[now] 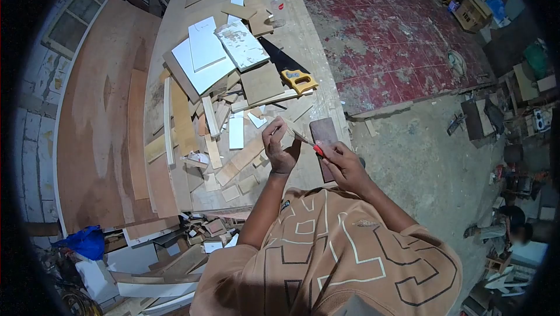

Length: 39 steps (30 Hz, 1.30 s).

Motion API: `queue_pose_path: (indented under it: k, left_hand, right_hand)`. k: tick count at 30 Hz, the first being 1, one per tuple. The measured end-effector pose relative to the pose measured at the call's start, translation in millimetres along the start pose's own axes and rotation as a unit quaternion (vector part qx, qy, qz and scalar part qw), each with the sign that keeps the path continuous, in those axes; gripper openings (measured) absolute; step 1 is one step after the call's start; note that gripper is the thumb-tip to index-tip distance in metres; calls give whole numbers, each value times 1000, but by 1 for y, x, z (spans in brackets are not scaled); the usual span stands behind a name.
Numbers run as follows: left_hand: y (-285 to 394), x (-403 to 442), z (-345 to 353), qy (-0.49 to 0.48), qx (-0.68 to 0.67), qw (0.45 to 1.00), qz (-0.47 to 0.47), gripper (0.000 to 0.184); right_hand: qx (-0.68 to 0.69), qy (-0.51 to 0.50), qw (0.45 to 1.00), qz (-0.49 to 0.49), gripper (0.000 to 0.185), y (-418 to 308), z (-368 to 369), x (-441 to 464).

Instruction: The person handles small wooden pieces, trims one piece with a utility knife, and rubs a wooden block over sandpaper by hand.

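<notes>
My right hand (pixel 345 167) is closed around the red handle (pixel 318 150) of a slim tool. Its thin shaft (pixel 301 138) points up and left toward my other hand; the exact kind of tool is too small to tell. My left hand (pixel 281 150) is raised over the table, fingers pinched on a small pale piece of wood (pixel 290 132), which the tool's tip meets or nearly meets. Beneath my right hand lies a dark brown rectangular board (pixel 324 132). Wood offcuts (pixel 242 161) lie left of my left hand, with a white rectangular piece (pixel 236 130) among them.
A handsaw with a yellow handle (pixel 298 81) lies near the worktable's (pixel 318 53) right edge. Beyond are white panels (pixel 205 48), a paint-stained board (pixel 242 45) and a plastic bottle (pixel 276 4). A large plywood sheet (pixel 96 123) leans at left. Another person (pixel 504 228) is at far right.
</notes>
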<state>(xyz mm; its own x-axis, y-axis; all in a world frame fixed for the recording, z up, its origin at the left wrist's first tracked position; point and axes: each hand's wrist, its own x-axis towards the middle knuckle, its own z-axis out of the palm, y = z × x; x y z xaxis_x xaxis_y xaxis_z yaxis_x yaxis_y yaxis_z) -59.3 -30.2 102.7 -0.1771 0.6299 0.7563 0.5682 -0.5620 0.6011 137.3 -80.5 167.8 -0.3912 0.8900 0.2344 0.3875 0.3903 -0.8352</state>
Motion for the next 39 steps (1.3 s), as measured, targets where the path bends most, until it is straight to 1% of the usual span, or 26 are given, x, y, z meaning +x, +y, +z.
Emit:
queue_pose_path:
  k: [2,5,7,9,10,13,16,17,19,22,26,28,31,35,37,39]
  left_hand:
    - [1,4,-6,-19,15,999,29,57]
    - [0,6,-12,-41,13,998,43,59]
    - [0,10,-17,-29,19,999,39,59]
    - [-3,14,-20,-16,24,999,36,59]
    - [-5,16,-21,-3,23,999,38,59]
    - [-9,18,-24,13,20,999,43,61]
    - [-12,17,-20,9,5,998,59,61]
    - [-12,13,-18,10,-4,999,47,61]
    - [-8,12,-16,11,-12,999,37,61]
    - [-1,15,-17,12,-10,1000,24,62]
    - [-1,17,-18,20,1,999,44,62]
    - [-3,16,-18,19,12,999,46,62]
    - [-2,17,-17,24,-2,999,40,62]
    - [-2,15,-14,3,-6,999,41,61]
    - [2,20,-15,-6,-16,999,39,59]
    - [9,23,-15,-36,-43,998,15,63]
  right_hand:
    - [-1,-5,1000,2,46,2,-3,-1]
    - [2,-12,1000,4,45,8,-6,-3]
    - [7,-14,1000,3,44,17,-7,-7]
    - [-72,-38,995,64,33,24,-11,-10]
    - [-73,-38,995,63,33,23,-12,-9]
    - [-8,21,999,38,37,8,-17,-6]
    - [17,-6,1000,15,41,-15,-20,-1]
    - [17,-4,1000,15,41,-15,-18,0]
    - [10,-22,1000,-19,42,-12,-16,3]
    - [-1,-27,1000,-14,41,-12,-14,2]
    - [27,-41,999,13,39,-17,-18,1]
    - [21,-43,999,-15,39,-14,-17,0]
    - [35,-42,998,-14,39,-9,-15,-1]
    - [31,-41,999,-16,38,-1,-16,-2]
    - [-4,-40,999,1,41,8,-14,-1]
    - [-19,-32,999,-3,42,9,-18,1]
